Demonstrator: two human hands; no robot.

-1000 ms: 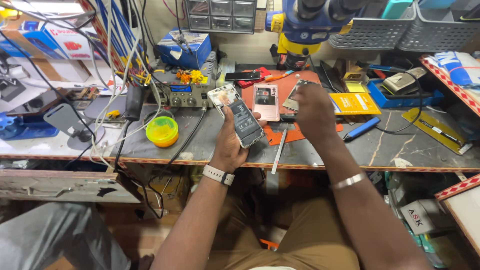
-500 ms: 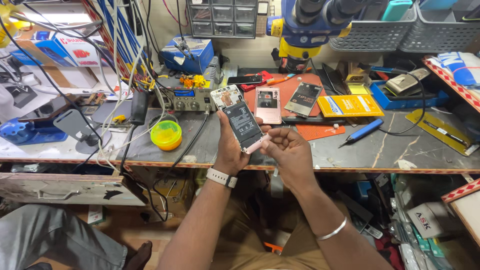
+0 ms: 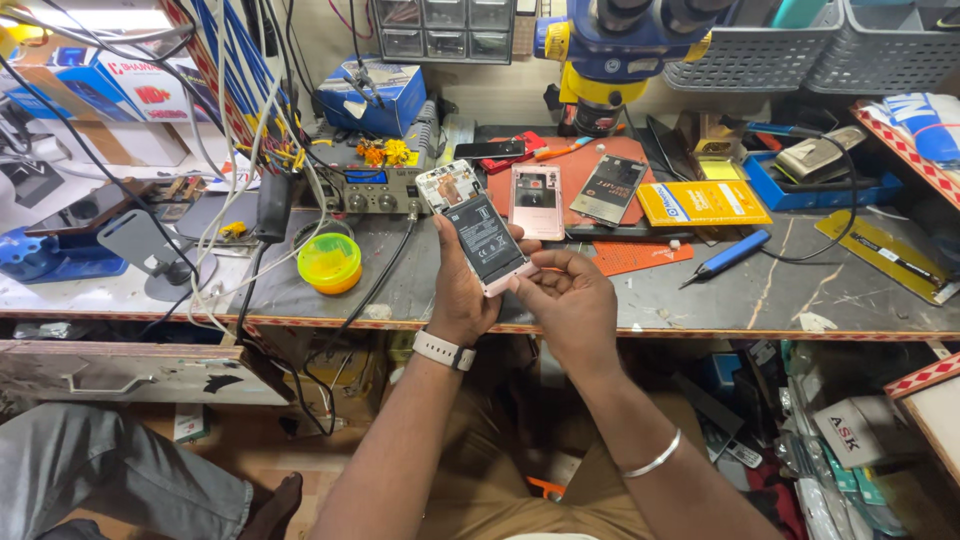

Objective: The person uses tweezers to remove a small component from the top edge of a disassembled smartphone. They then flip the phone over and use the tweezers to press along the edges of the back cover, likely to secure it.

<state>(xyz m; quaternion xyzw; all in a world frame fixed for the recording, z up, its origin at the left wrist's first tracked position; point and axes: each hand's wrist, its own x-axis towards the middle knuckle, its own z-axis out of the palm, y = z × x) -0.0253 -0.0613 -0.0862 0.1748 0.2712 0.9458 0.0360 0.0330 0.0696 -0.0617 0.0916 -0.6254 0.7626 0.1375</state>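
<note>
My left hand [image 3: 462, 290] holds an opened smartphone [image 3: 474, 226] upright over the bench's front edge, its back off and the dark battery and circuit board showing. My right hand [image 3: 568, 300] touches the phone's lower right corner with thumb and fingertips. A white watch sits on my left wrist and a silver bangle on my right. On the red mat [image 3: 640, 255] behind lie a pink phone back cover [image 3: 536, 200] and a dark phone panel [image 3: 610, 188].
A grey power supply [image 3: 375, 190], a yellow-green round container [image 3: 329, 261], a blue screwdriver [image 3: 728, 256], a yellow packet [image 3: 702, 202] and hanging cables [image 3: 250, 120] crowd the marble bench [image 3: 830, 290]. A microscope [image 3: 620, 50] stands behind. Another person's leg [image 3: 110, 480] is at lower left.
My right hand came back from the mat at the bench's rear to the phone's lower corner. The phone stays in my left hand.
</note>
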